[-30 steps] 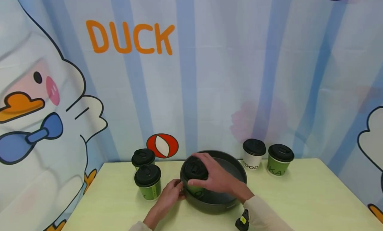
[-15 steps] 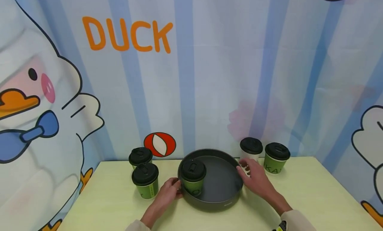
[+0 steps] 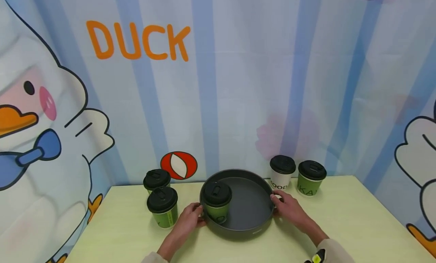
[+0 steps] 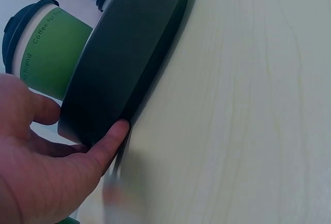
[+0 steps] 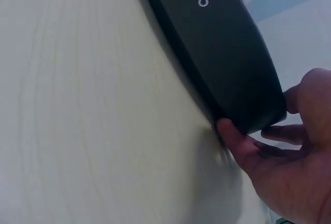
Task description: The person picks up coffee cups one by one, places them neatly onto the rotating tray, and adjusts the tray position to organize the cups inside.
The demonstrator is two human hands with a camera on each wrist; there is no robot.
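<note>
A round dark grey pan (image 3: 248,202) rests on the table, with a green paper cup (image 3: 218,212) under a black lid standing upright inside at its left. On the pan's left side, my left hand (image 3: 187,221) grips the wall. The left wrist view has one fingertip (image 4: 120,127) of that hand low at the pan's bottom edge and another digit near the rim. Opposite it, my right hand (image 3: 289,210) holds the right side. In the right wrist view its fingers (image 5: 235,138) meet the lower edge and outer wall. The pan hides some fingertips in the head view.
Two green lidded cups stand left of the pan, the nearer cup (image 3: 165,217) partly covering the farther cup (image 3: 156,179). Behind right are a white lidded cup (image 3: 281,178) and a green lidded cup (image 3: 310,183). A printed curtain (image 3: 238,85) hangs behind the table (image 3: 354,225).
My right hand has let go of the cup inside the pan and moved right to grip the pan's right side. The left hand keeps its place on the pan. The view shifts slightly.
</note>
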